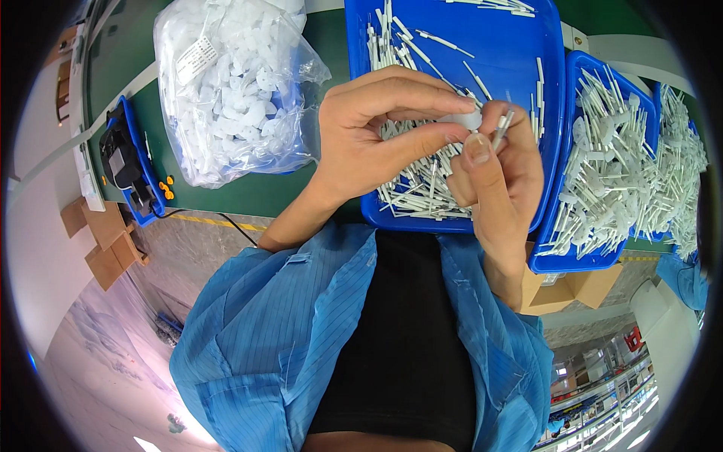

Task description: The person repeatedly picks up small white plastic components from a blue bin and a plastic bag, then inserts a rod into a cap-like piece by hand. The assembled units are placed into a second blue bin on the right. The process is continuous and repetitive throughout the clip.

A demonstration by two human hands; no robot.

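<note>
Both my hands meet above a large blue tray (482,38) holding many thin white rods (422,205). My left hand (376,124) pinches a small translucent white plastic piece (470,120) between thumb and fingertips. From the other side, my right hand (501,169) holds a thin white rod with a shiny metallic part (501,128) between thumb and curled fingers. The white piece and the rod are close together at my fingertips. Whether they are joined is hidden by my right thumb.
A clear bag (233,98) full of white plastic pieces lies at the left. Blue trays (580,260) of rods with white pieces stand at the right. A small blue tray (154,184) with a black device (124,162) sits far left, beside orange bits (166,188).
</note>
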